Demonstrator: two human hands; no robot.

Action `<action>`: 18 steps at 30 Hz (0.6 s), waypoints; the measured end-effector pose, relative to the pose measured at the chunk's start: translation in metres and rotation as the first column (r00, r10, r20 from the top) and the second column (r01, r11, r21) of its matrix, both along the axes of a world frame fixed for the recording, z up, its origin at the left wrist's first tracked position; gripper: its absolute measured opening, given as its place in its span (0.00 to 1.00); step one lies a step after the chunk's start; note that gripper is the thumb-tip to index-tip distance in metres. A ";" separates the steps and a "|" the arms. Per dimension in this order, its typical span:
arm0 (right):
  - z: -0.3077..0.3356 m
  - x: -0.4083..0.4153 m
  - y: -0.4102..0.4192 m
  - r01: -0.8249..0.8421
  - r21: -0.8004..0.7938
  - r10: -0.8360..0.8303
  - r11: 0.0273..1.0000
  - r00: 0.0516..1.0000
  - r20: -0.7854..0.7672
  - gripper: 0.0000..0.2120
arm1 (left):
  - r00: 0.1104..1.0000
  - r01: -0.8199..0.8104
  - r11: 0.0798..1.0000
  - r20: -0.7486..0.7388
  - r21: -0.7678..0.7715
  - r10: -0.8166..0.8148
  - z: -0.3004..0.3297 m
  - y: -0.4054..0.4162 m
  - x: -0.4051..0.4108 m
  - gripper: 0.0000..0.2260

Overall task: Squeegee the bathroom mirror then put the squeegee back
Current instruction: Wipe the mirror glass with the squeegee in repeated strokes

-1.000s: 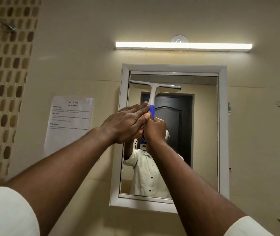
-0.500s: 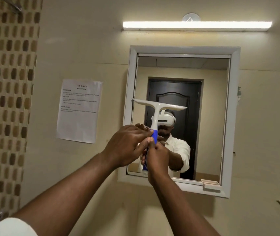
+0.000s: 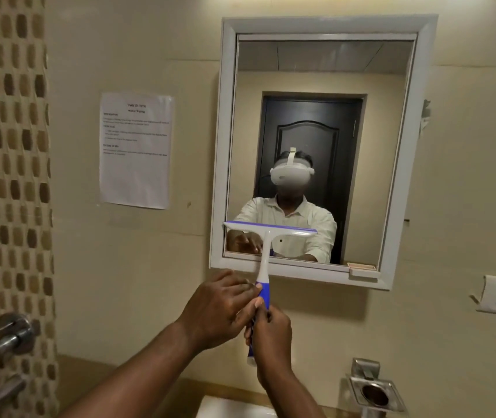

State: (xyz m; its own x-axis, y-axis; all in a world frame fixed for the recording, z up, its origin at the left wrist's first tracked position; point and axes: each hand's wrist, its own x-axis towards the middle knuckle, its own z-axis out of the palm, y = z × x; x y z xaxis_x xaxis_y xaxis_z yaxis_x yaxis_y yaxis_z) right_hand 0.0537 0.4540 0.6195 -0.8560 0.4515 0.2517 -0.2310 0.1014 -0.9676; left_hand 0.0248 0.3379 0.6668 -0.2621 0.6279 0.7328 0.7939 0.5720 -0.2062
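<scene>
Both hands clamp the squeegee [image 3: 266,260] handle, right hand [image 3: 271,331] low, left hand [image 3: 219,309] above. Its blade sits at the mirror [image 3: 325,122] glass's bottom left; running on, it could knock the frame and leave a streak.

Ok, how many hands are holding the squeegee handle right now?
2: the left hand holds the blue and white plastic squeegee at mid-handle, and the right hand grips lower down.

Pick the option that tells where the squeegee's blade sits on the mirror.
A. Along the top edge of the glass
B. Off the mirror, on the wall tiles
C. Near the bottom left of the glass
C: the squeegee has its blade low on the mirror glass, left of centre, just above the bottom frame.
</scene>
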 end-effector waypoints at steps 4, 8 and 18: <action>-0.026 0.010 -0.001 0.011 0.014 -0.011 1.000 0.998 0.056 0.16 | 0.999 0.022 1.000 0.039 -0.021 -0.022 -0.026 0.001 0.008 0.13; -0.041 0.017 -0.008 0.009 -0.030 -0.006 1.000 0.993 0.119 0.15 | 0.996 0.057 0.998 0.066 -0.036 -0.054 -0.038 -0.001 0.015 0.12; -0.036 0.024 -0.010 0.012 -0.078 -0.002 0.997 0.993 0.121 0.14 | 0.989 0.020 0.998 0.147 0.055 -0.028 -0.044 0.002 0.024 0.13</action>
